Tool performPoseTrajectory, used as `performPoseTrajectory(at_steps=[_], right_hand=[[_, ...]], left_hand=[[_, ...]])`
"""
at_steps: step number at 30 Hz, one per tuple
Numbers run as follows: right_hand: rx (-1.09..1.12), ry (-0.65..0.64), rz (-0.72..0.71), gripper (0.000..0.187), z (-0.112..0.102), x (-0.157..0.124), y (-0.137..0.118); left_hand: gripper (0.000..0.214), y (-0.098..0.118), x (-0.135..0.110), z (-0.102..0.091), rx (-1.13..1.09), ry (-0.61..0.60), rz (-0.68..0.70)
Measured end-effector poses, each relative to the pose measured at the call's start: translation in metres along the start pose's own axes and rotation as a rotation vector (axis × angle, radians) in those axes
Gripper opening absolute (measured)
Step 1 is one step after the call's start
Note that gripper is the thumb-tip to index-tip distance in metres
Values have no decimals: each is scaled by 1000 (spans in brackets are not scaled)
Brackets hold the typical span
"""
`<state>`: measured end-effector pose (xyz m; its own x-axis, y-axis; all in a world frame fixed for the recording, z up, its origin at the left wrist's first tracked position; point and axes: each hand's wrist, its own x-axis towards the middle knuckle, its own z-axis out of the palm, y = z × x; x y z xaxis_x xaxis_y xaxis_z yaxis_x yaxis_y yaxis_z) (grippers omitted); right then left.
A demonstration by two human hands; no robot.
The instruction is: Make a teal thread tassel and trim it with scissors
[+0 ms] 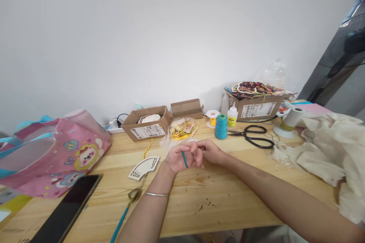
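My left hand (182, 158) is raised over the middle of the table, palm up and fingers curled. A band of teal thread (184, 159) runs across its palm. Against its fingertips, my right hand (210, 152) is closed in a pinch; what lies between those fingers is hidden. A teal thread spool (221, 127) stands just behind my right hand. To the left of my left hand lies a fan-shaped pendant (145, 168) with cut-out ends and a yellow cord. Below it are a gold-coloured metal piece (134, 194) and a teal tassel (120, 223), partly behind my left forearm.
Black-handled scissors (258, 136), a glue bottle (232, 115) and a yellow thread spool (212, 118) stand or lie at the back. Boxes (148, 127) line the wall. Cream cloth (316, 152) is on the right; a phone (68, 209) and pink bag (71, 152) are left.
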<state>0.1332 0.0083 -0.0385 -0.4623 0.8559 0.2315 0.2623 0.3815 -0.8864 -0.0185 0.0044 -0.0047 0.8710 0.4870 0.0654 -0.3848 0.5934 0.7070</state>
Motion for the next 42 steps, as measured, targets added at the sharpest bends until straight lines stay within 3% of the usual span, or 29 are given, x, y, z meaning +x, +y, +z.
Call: performPoseTrajectory(at_steps=[4,7,15,19,24,27,29,30,35,38,42], right_hand=[[-328,-6,-162,23,0,-3,-1],[-572,-19,-276,20,-1,-5,-3],[-746,22,-351,24,-9,-6,-9],[-763,300,-464,42,-25,-9,-27],[-784,598,-610,45,-44,-15,-42],[-834,725,-581,37,-46,-15,-40],[-839,770,-555,19,-44,-13,-38],[-829,777,-552,11,-43,-12,-38],[-713,751,-563,28,-40,-12,-39],[-555,738,-496,30,-38,-13,-37],[-252,831,-366,30,-29,-9,-29]], left_hand=[[20,9,0,-1,-309,236,411],[26,13,3,-5,-383,369,562],[25,7,11,-9,-407,500,490],[27,11,7,-18,-484,469,585],[28,14,6,-24,-526,515,642],[28,13,8,-18,-506,537,627],[29,12,8,-14,-486,521,616],[29,12,8,-13,-476,504,611],[27,10,8,-9,-421,430,570],[26,9,9,-8,-387,433,532],[24,5,9,-2,-377,402,456]])
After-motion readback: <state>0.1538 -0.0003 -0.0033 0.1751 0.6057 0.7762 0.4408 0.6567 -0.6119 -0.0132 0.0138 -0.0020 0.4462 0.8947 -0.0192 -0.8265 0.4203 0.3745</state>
